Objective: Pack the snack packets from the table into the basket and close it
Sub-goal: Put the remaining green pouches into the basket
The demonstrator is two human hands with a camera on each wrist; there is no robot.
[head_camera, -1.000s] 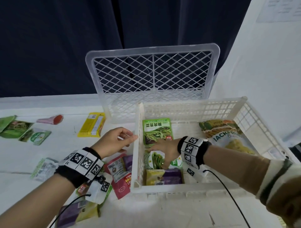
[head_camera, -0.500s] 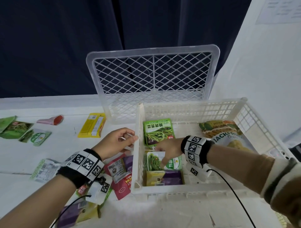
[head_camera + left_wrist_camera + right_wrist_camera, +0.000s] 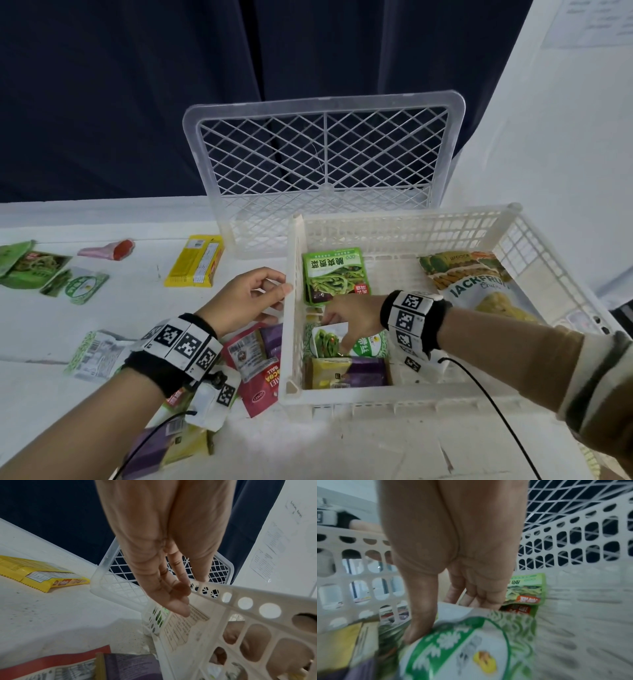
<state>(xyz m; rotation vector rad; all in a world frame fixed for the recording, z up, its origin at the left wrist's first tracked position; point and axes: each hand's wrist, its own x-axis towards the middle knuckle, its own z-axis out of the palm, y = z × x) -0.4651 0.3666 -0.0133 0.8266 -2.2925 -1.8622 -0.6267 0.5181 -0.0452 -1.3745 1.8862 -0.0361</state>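
Instead of pressing flat, the right hand point(image 3: 349, 320) is now pinching the green-white packet point(image 3: 368, 346), evidently repositioning it inside the basket point(image 3: 411, 233).

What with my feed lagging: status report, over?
Left hand touching wall of basket. Right hand pinching green-and-white packet inside basket. Lid open; yellow packet and others on table.

We look into the basket point(image 3: 376, 394), open from above; its upright lid point(image 3: 323, 99) blocks 12 o'clock. The bean packet point(image 3: 334, 274), the right hand point(image 3: 352, 315) gripping a round-label packet point(image 3: 368, 346), and a purple-yellow packet point(image 3: 349, 371) take the 9 o'clock side; the jackfruit bag point(image 3: 479, 291) fills 3 o'clock. Bare floor runs between. The left hand point(image 3: 246, 298) rests outside the 9 o'clock wall.
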